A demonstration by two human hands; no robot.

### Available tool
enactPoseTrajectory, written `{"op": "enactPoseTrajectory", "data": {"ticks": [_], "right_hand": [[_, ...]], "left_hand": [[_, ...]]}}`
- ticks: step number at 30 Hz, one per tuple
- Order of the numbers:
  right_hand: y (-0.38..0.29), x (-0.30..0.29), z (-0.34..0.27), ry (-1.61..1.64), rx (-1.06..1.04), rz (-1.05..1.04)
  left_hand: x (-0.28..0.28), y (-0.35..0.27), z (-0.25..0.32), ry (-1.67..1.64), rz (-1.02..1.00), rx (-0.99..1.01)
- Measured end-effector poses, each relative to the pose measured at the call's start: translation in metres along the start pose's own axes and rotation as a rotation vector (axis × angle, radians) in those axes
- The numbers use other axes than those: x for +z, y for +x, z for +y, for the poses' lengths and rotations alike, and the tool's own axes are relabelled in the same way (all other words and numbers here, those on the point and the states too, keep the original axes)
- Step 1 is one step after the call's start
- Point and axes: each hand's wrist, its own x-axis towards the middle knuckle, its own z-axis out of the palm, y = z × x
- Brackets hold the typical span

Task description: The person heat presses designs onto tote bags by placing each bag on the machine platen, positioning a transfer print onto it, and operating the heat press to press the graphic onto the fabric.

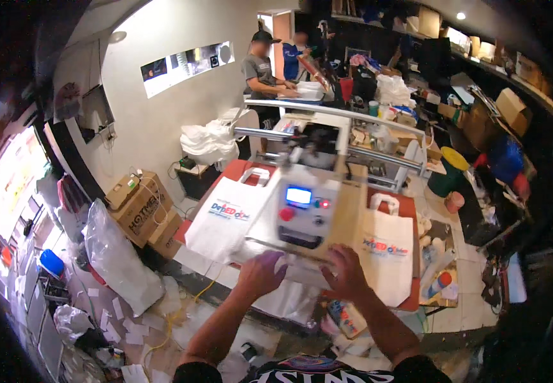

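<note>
A heat press with a lit display and a red knob (pixel 305 206) stands before me on its rail frame. My left hand (pixel 263 274) is at the press's front edge, over white material, fingers curled; whether it grips anything is unclear. My right hand (pixel 346 270) is at the front edge too, fingers spread, blurred. A white tote bag with a printed logo (pixel 228 215) lies flat on a red platen to the left. Another printed white tote bag (pixel 386 253) lies on the right red platen (pixel 409 299).
Two people (pixel 262 72) stand beyond the press. Cardboard boxes (pixel 145 208) and a filled clear plastic bag (pixel 118 258) are at the left. White bags are piled (pixel 209 141) behind. A yellow cord (pixel 168 325) crosses the floor, which has paper scraps. Spray cans (pixel 439 282) lie at the right.
</note>
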Motion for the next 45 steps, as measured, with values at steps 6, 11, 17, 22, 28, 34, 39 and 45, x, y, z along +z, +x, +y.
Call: {"op": "enactPoseTrajectory", "data": {"ticks": [6, 11, 17, 22, 28, 34, 39, 45], "right_hand": [[0.042, 0.058, -0.035, -0.385, 0.202, -0.077], [0.014, 0.057, 0.016, -0.8, 0.448, -0.002], [-0.005, 0.021, 0.034, -0.792, 0.586, 0.007], [-0.009, 0.003, 0.036, -0.714, 0.626, 0.073], [-0.017, 0.001, 0.039, -0.727, 0.7, 0.154], [-0.039, -0.005, 0.063, -0.784, 0.701, 0.201], [-0.026, 0.006, 0.058, -0.898, 0.619, 0.252], [-0.031, 0.01, 0.057, -1.043, 0.742, 0.293]], "left_hand": [[-0.014, -0.157, -0.183, -0.011, -0.034, -0.284], [-0.055, -0.224, -0.248, -0.046, -0.294, -0.438], [-0.043, -0.201, -0.288, -0.143, -0.218, -0.555], [-0.032, -0.141, -0.289, -0.139, -0.25, -0.491], [-0.028, -0.098, -0.314, -0.172, -0.095, -0.479], [-0.05, -0.058, -0.34, -0.165, -0.024, -0.497], [-0.043, -0.057, -0.414, -0.142, 0.077, -0.377], [-0.092, -0.037, -0.457, -0.228, -0.101, -0.454]]}}
